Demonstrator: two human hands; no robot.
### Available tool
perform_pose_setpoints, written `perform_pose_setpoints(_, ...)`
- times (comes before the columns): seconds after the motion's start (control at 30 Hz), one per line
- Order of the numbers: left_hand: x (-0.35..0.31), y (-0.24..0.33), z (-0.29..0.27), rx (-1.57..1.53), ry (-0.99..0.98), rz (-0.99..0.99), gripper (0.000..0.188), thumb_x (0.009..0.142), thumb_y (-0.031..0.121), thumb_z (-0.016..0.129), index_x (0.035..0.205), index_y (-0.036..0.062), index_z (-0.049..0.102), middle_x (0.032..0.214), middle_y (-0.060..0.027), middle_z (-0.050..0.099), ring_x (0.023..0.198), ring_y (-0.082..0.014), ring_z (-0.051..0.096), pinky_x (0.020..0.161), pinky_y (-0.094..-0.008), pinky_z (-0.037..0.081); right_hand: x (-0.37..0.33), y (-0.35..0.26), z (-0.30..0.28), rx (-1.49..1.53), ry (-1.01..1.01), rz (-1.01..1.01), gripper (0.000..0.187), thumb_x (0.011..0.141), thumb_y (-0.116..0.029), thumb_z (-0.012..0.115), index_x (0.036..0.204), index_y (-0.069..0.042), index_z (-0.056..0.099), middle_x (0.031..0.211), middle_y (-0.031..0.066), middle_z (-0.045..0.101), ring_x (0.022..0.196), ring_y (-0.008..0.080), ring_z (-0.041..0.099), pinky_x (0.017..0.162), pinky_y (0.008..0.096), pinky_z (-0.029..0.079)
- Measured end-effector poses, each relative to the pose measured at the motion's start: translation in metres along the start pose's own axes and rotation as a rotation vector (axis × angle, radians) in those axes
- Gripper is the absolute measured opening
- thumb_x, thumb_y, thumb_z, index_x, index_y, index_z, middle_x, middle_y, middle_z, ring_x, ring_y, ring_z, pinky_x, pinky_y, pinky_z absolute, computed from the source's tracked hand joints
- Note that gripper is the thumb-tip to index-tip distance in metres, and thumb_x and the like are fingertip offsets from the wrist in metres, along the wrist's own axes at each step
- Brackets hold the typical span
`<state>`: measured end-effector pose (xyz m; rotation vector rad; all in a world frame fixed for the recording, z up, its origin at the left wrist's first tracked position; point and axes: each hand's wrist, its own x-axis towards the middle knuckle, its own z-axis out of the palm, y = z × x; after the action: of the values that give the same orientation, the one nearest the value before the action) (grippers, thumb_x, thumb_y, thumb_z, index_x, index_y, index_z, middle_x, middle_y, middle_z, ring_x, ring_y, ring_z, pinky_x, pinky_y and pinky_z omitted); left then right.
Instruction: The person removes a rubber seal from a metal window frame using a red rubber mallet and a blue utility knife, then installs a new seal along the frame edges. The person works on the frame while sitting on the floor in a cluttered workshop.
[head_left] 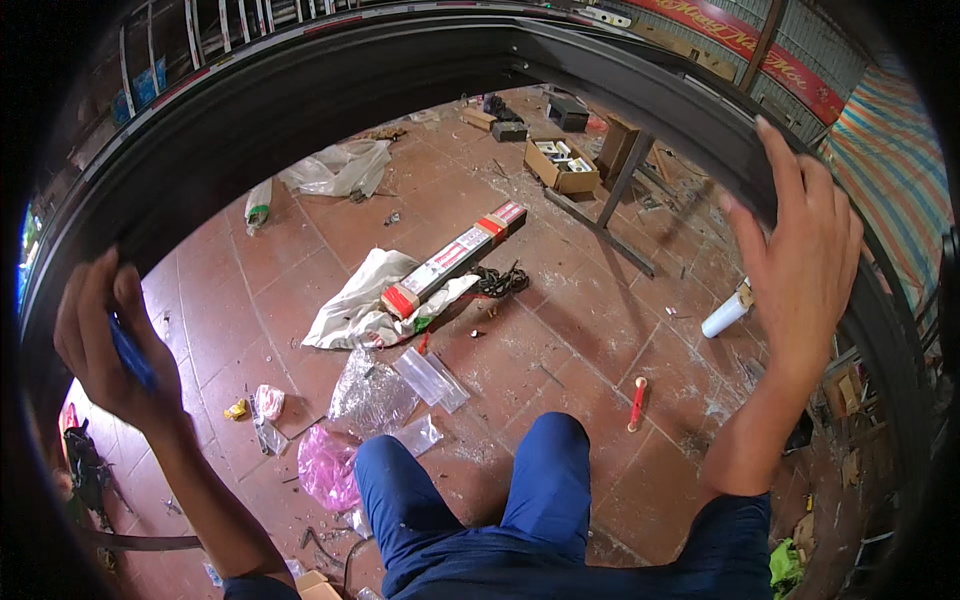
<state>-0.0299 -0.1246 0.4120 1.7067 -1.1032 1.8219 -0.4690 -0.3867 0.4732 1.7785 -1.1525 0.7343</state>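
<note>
The dark metal frame arches across in front of the person, held up above the tiled floor. The right hand lies flat against its far rail, fingers spread apart and straight. The left hand sits at the lower left rail, fingers curled tight round a small blue tool. Steady pressure from the flat palm would likely keep the frame from twisting. A long red-and-white box lies on the floor below.
</note>
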Motion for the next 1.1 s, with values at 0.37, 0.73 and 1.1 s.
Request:
perform_pose_setpoints(0.37,0.02,0.024,-0.045,-0.153,-0.405,-0.185,0.027,0.105,0.017,0.064,0.122,-0.0016,0.073,0.122,-0.0221,0.064,0.118,-0.0359,0.06,0.105,-0.0467,0.046,0.022,0.002,-0.038,0.244,-0.301,0.063,0.072,0.088,-0.035,0.076,0.153,-0.016,0.053,0.141,0.0198,0.054,0.127,0.0411,0.051,0.109,0.0551,0.035)
perform_pose_setpoints(0.73,0.123,0.032,-0.084,-0.513,-0.683,-0.677,0.029,0.106,0.017,0.06,0.125,-0.0026,0.07,0.125,-0.0238,0.066,0.121,-0.0386,0.061,0.106,-0.0471,0.046,0.06,0.034,-0.063,0.593,-0.589,0.118,0.083,0.081,-0.035,0.083,0.154,-0.015,0.051,0.144,0.0218,0.052,0.13,0.0396,0.05,0.108,0.0577,0.035)
perform_pose_setpoints(1.1,0.262,0.094,-0.074,-0.743,-0.985,-0.844,0.027,0.095,0.008,0.073,0.121,0.002,0.07,0.101,-0.0163,0.068,0.09,-0.0274,0.067,0.082,-0.0377,0.055,0.056,0.113,-0.037,1.007,-0.813,0.203,0.066,0.081,-0.029,0.083,0.138,-0.006,0.06,0.123,0.0163,0.07,0.112,0.0376,0.065,0.095,0.0498,0.05)
